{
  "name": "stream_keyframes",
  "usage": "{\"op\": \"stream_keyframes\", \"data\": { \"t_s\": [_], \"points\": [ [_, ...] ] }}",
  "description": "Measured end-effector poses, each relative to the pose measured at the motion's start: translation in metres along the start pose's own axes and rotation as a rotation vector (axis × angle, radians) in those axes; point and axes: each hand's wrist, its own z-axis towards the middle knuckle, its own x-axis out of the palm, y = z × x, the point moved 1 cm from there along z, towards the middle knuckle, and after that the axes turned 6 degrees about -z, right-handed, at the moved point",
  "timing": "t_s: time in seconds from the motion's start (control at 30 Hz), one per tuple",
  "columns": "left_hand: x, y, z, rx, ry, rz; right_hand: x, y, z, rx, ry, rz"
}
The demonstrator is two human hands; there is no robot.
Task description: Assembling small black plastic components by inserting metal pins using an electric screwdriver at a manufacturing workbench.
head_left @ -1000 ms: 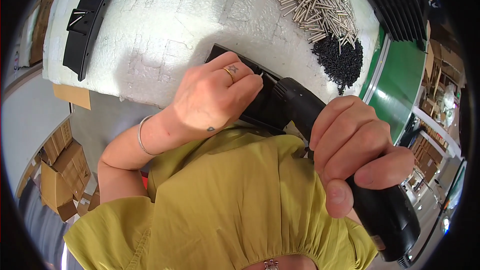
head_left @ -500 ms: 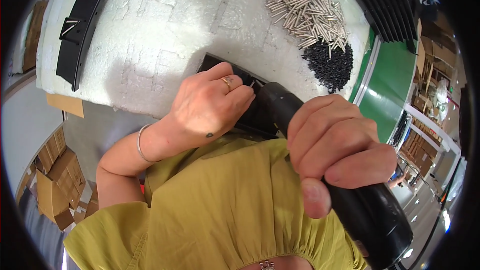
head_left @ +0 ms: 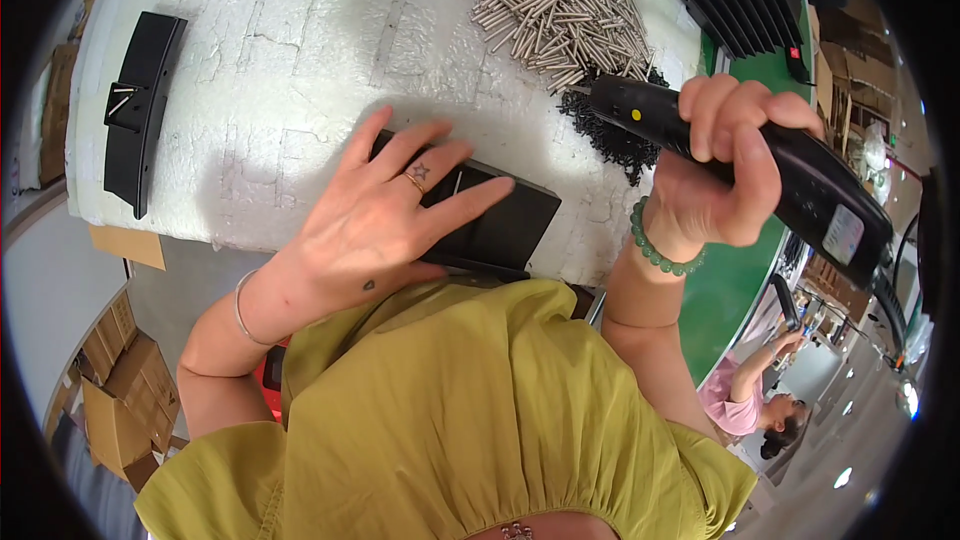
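Note:
My right hand (head_left: 735, 155) is wrapped round a black electric screwdriver (head_left: 820, 185), raised at the right. Its thin tip points left, over the edge of a pile of small black screws (head_left: 622, 148); whether a screw sits on it is too small to tell. Fingers spread, my left hand (head_left: 370, 210) lies over a black plastic part (head_left: 510, 220) at the near table edge and hides much of its left side. Behind the screws is a heap of silvery metal pins (head_left: 560, 15).
Another black part (head_left: 143, 115) with small pins on it lies at the far left of the white-covered table (head_left: 280, 70). Several ribbed black parts (head_left: 735, 0) stand at the far right, beside a green surface (head_left: 745, 280). A person in pink (head_left: 735, 400) is off to the right.
My right hand has swung the screwdriver up and right, off the black part to the screws. My left fingers, bunched before, have spread apart.

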Motion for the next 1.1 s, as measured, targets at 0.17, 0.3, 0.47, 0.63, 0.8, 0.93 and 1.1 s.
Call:
{"op": "stream_keyframes", "data": {
  "t_s": [0.17,0.3,0.47,0.63,0.8,0.93,1.1],
  "points": [
    [0.013,0.002,0.001,-0.050,0.006,-0.053,0.000,-0.004,-0.006,0.057,-0.033,0.021],
    [0.008,0.003,0.015,-0.019,-0.048,-0.118,-0.002,0.003,-0.007,0.061,0.008,0.055],
    [0.015,0.028,0.055,0.116,-0.333,-0.123,0.002,0.027,-0.007,-0.003,0.139,0.112],
    [0.013,0.029,0.091,0.294,-0.370,0.054,0.006,0.047,-0.006,0.021,0.223,0.040],
    [0.016,0.029,0.091,0.292,-0.427,-0.124,0.002,0.058,-0.007,0.016,0.191,0.067],
    [0.013,0.024,0.087,0.192,-0.412,-0.388,-0.007,0.066,-0.008,0.019,0.202,0.142],
    [0.018,0.022,0.083,0.135,-0.283,-0.632,-0.005,0.072,-0.011,0.010,0.154,0.178]
  ]
}}
